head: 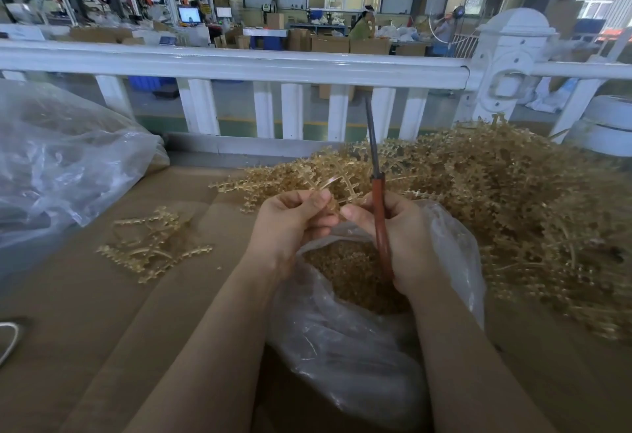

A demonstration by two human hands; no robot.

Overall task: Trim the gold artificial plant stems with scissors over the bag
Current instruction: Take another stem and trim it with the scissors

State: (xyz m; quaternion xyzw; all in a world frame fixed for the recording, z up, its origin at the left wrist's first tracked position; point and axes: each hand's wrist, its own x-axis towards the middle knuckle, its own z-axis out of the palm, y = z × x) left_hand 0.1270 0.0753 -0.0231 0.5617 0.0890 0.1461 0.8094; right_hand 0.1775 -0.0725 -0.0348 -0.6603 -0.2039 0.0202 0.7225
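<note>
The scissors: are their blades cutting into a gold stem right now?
No. The scissors, gripped in the right hand, point up and away with blades closed, while both hands' fingers work the gold stem over the bag.

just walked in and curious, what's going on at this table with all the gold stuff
A person is trimming gold artificial plant stems. The left hand pinches a gold stem above an open plastic bag already holding gold trimmings. The right hand grips red-handled scissors, blades pointing up and not cutting right now. A large pile of stems lies to the right, and a few pieces lie on the cardboard to the left.
</note>
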